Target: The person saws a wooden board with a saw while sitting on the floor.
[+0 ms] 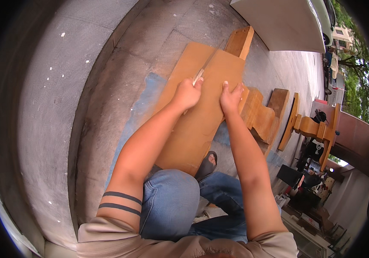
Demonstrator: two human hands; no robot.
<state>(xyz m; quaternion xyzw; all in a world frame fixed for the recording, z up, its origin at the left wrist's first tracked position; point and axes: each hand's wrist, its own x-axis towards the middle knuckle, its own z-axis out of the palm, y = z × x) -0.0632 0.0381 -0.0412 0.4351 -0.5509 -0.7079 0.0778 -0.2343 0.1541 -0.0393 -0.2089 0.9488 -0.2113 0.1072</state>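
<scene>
1. From where I'm standing, a person in blue jeans [171,202] is leaning over a long brown board [184,137]; I'm taking its middle as the centre of the clock.
2. The left hand [188,93] is sitting on the board near 11 o'clock. Its grip is closing snugly around the pale handle of a long, thin hand tool [199,75], whose dark, narrow end is pointing towards 1 o'clock, over the board.
3. The right hand [231,99] is resting on the board's edge at 2 o'clock, its thumb lying on top. I cannot tell whether its grip is curling under the edge or how far it is opening.
4. The board is slanting from 1 o'clock down to 7 o'clock, its near end reaching the person's knees. A wooden block [240,42] is jutting out past its far end at 1 o'clock.
5. A sandalled foot [210,161] is showing just beside the board, between 5 and 6 o'clock.
6. At 3 o'clock a shaped wooden piece [256,111] is lying near the right hand; farther out, a wooden stand [311,128] is lying on its side.
7. A blue patch [139,107] is spreading over the floor [107,103] at 9 o'clock.
8. A large pale panel [274,21] is standing well apart, between 1 and 2 o'clock.
</scene>
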